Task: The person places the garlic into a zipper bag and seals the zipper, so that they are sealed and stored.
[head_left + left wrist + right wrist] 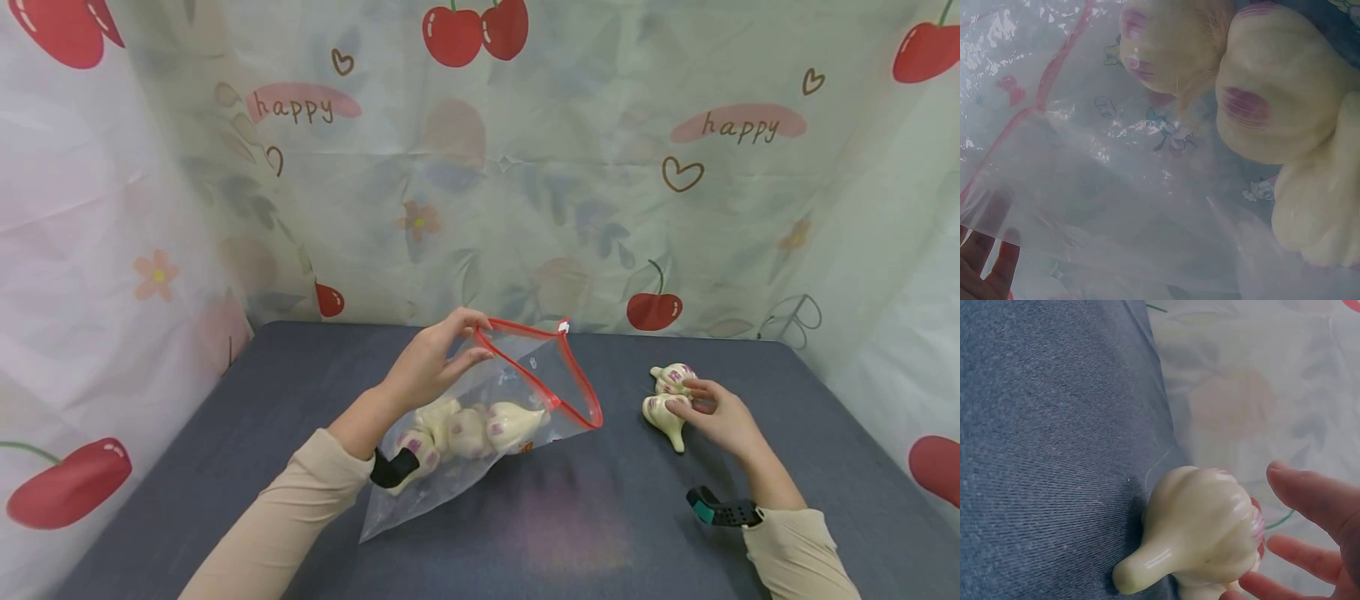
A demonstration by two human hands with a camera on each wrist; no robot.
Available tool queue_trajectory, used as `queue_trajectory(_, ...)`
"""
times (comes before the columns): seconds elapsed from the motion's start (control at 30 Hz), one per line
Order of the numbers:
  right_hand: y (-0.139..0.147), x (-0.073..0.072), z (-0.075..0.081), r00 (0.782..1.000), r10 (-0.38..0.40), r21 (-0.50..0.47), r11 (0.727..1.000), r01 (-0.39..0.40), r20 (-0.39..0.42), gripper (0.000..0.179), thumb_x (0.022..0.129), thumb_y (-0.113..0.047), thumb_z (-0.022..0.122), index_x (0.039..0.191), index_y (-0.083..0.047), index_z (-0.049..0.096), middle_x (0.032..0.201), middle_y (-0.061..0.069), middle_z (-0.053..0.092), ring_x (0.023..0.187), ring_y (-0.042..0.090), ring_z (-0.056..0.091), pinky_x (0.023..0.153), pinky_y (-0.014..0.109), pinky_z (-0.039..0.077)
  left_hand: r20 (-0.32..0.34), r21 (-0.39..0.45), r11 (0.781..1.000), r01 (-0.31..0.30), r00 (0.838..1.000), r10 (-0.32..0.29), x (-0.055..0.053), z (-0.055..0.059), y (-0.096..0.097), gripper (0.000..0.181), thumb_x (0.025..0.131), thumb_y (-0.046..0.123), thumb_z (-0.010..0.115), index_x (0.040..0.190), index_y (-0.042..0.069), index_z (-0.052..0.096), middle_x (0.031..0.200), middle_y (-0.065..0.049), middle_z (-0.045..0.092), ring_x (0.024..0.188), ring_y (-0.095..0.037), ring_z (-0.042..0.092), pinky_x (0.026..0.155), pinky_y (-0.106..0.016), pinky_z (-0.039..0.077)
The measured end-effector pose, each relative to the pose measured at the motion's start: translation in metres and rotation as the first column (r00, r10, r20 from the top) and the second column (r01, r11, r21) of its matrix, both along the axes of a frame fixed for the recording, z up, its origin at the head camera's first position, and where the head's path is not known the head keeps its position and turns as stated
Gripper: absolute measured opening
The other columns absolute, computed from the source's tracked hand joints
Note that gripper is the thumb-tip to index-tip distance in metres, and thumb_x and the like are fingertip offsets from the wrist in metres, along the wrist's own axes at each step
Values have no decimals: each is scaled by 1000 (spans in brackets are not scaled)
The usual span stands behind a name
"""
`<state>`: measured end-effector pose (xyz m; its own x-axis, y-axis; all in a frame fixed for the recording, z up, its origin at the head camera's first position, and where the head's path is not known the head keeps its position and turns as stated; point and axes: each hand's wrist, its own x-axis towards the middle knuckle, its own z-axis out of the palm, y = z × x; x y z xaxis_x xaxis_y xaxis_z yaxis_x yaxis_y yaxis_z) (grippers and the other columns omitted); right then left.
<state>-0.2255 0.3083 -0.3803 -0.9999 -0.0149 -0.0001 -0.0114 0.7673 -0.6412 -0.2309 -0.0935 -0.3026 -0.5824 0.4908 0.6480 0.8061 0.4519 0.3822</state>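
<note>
My left hand (429, 360) pinches the red-edged mouth of a clear zip bag (416, 515), holding it up and open toward the right. Inside, at the bottom, lie several garlic bulbs (510, 425), cream with purple patches; they show large through the plastic in the left wrist view. To the right, two more garlic bulbs stand on the table: a near one (663, 411) with its stem toward me and a far one (671, 377). Beside them is my right hand (722, 421), thumb and fingers spread. In the right wrist view the thumb is apart from the near bulb, fingertips close at its side.
A dark grey cloth covers the table (300, 400). A printed curtain (517, 192) with cherries and hearts hangs behind and at both sides. A white slider (564, 327) sits at the bag's upper corner. Black straps are on both wrists.
</note>
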Motion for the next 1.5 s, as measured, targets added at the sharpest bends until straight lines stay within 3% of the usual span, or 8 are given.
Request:
queue_trajectory(0.47,2,-1,-6,1000,25,13,1000,-25,15,71,93,-42,54,139,7,32,136,36,38,123,50,42,89,55,46,11,0,1000,-5,1000,5,-1,-1,0,35,82,8,69,110,8,49,102,-9,64,104,-29,65,84,-41,53)
queue_trajectory(0.77,2,-2,-8,999,26,-4,1000,-26,31,71,93,-42,54,139,7,32,138,36,36,125,50,39,92,57,44,11,-8,1000,-5,1000,5,0,0,0,33,85,19,66,111,8,49,103,-9,64,105,-28,65,85,-40,53)
queue_trajectory(1.5,0,-1,-12,998,19,-17,1000,-20,-55,55,94,-35,56,131,5,47,130,33,48,116,48,50,87,54,47,5,-3,1000,-1,1000,1,1,1,0,34,84,18,67,110,8,49,104,-9,64,104,-28,65,87,-40,53)
